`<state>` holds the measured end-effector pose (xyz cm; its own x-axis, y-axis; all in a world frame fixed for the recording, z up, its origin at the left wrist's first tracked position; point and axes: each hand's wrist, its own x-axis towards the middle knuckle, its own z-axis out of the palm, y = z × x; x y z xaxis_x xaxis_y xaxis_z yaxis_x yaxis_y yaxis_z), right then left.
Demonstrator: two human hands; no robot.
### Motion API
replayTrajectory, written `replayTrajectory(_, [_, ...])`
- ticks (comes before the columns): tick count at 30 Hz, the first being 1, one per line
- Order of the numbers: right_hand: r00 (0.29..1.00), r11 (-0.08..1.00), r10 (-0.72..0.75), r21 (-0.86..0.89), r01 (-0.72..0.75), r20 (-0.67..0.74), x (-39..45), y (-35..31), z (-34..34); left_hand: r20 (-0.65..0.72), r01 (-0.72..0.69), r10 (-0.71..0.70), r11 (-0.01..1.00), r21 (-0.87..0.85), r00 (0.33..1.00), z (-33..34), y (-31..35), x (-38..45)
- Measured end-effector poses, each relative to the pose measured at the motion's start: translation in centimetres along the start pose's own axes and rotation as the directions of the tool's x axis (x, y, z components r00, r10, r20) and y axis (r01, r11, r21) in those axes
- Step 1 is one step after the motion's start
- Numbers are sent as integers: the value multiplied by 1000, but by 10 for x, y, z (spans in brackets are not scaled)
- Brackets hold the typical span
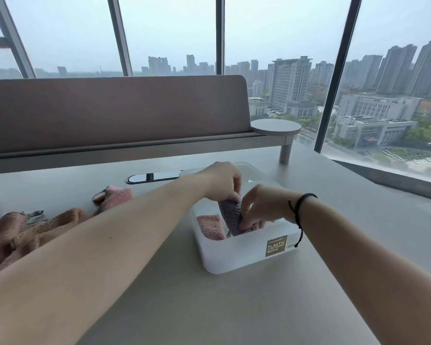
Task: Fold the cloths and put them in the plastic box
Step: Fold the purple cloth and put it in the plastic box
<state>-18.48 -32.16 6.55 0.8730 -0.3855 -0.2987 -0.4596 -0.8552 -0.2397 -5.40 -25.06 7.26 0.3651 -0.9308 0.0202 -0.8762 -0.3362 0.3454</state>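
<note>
Purple waffle-weave cloth [230, 215], folded, held upright inside the plastic box [237, 257], pinched from above by left hand [222, 181] and right hand [259, 207], pink folded cloth [209, 226] just left of it

White translucent plastic box [234, 255] sits mid-tabletop [209, 307]. Inside it: folded pink waffle cloth [209, 226] at left, purple waffle cloth [230, 215] upright to its right, both hands [223, 180] on it. Loose pink cloths [33, 227] lie left of box. Black oval cable hatch [153, 177] behind; padded bench [115, 113] beyond tabletop.
</note>
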Motion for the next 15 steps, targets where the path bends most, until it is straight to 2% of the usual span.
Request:
replayTrajectory(3, [990,977,19,-212,11,137,19,-2,4,80,-30,22,995,98,997,16,-1,8])
replayTrajectory(6, [985,946,52,-324,3,163,39,2,13,125,-77,56,982,172,991,27,-4,13])
replayTrajectory(11, [986,930,57,-367,5,158,58,13,24,212,-140,78,945,297,974,36,-10,15])
replayTrajectory(15, [986,923,9,-380,57,169,56,17,29,148,-194,136,824,531,980,40,-1,12])
